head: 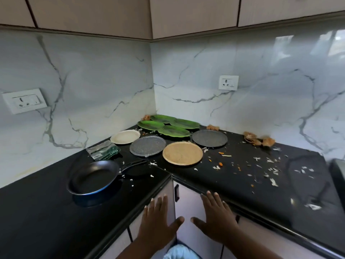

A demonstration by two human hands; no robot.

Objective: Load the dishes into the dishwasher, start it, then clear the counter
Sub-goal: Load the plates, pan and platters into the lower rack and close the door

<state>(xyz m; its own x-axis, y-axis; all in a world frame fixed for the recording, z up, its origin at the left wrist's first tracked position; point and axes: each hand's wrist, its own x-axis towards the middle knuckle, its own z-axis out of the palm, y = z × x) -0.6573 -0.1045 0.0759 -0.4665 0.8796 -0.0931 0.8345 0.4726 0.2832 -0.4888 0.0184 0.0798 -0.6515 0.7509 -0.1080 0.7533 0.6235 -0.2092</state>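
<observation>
Two flat, empty hands, left hand and right hand, hover apart before the corner counter. Four green leaf plates and four round plates wait deep in the corner, frying pan nearer. Best stack plates first, clear of scraps.

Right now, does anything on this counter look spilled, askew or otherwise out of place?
Yes. White and orange food scraps are scattered over the black counter, mostly right of the plates. Brown husk-like clumps lie against the backsplash, and a crumpled plastic wrapper sits behind the frying pan.
</observation>
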